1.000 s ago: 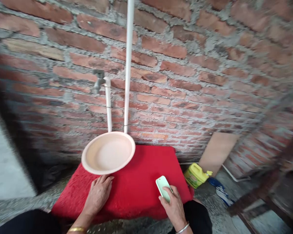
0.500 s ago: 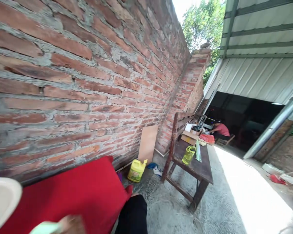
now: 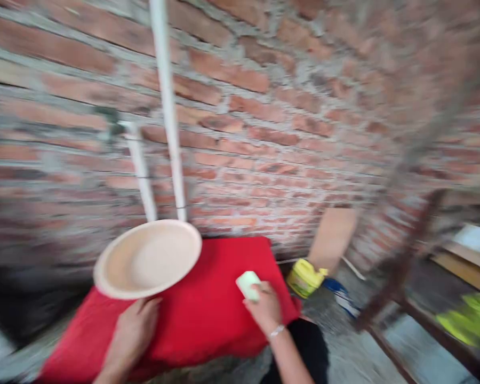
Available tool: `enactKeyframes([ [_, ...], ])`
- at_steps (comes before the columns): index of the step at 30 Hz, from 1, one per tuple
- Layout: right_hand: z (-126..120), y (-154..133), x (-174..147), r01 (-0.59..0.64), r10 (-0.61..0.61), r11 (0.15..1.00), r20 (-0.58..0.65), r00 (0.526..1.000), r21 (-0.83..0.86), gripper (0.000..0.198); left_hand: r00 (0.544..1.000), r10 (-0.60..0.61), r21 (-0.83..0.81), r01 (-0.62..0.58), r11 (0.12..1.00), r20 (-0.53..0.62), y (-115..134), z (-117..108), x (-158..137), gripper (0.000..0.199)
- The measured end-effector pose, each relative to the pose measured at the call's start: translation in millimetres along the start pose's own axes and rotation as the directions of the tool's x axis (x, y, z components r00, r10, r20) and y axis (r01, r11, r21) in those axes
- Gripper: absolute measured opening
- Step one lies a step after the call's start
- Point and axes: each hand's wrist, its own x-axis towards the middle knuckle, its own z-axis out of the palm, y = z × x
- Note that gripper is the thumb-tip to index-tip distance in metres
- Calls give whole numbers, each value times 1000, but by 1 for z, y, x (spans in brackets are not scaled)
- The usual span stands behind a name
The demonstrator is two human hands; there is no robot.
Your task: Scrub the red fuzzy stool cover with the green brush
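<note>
My right hand (image 3: pixel 266 306) is closed around a pale green block (image 3: pixel 248 285), like a bar of soap or a sponge; blur hides which. It is over the right part of a red cloth (image 3: pixel 220 304) covering a table or bench. A cream-coloured round basin (image 3: pixel 160 258) rests on the cloth's left side, and no contents can be made out in it. Just below the basin's near rim is my left hand (image 3: pixel 136 328), its fingers curled in. Whether those fingers touch the rim, or pinch anything, is too blurred to tell.
Behind the cloth rises a brick wall (image 3: pixel 248 114) with white pipes (image 3: pixel 168 106) and a tap (image 3: pixel 110 122). A yellow jug (image 3: pixel 305 278) stands on the floor by a leaning board (image 3: pixel 333 240). At right is a dark wooden bench (image 3: pixel 418 320) carrying a box (image 3: pixel 466 269).
The view has swung left, bringing the whole basin, the pipes and both hands into sight. The co-worker and the doorway have left the frame. The green block is still in my right hand.
</note>
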Motion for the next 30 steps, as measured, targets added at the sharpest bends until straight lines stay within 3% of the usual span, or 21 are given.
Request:
enactKeyframes([
  [3,0,56,24,-110,101,990,-101,990,-88,32,996,-48,96,41,995,72,-15,-24,-11,26],
  [6,18,75,43,-102,91,993,-150,984,-63,43,993,-92,152,79,985,78,-4,-28,-7,28],
  [8,30,58,52,-24,26,1000,-137,990,13,46,991,-104,166,90,982,80,3,-27,-5,28],
  [11,46,1,72,68,-63,996,-79,995,62,40,990,-110,168,94,981,84,5,-28,-7,29],
  [15,67,-85,107,170,-170,985,-1,985,6,31,989,-123,158,108,982,85,2,-29,-10,32],
  [18,83,-123,124,249,-248,968,22,969,-27,25,986,-134,161,117,980,97,1,-27,-10,34],
  [22,88,-116,136,283,-282,958,39,959,-36,26,987,-129,176,110,978,99,1,-24,-11,34],
  [27,69,-72,150,102,-102,987,3,995,-125,34,986,-127,175,107,979,107,-1,-22,-13,34],
  [30,66,-78,156,101,-104,988,-17,994,-117,34,987,-127,181,107,978,98,-3,-18,-16,34],
])
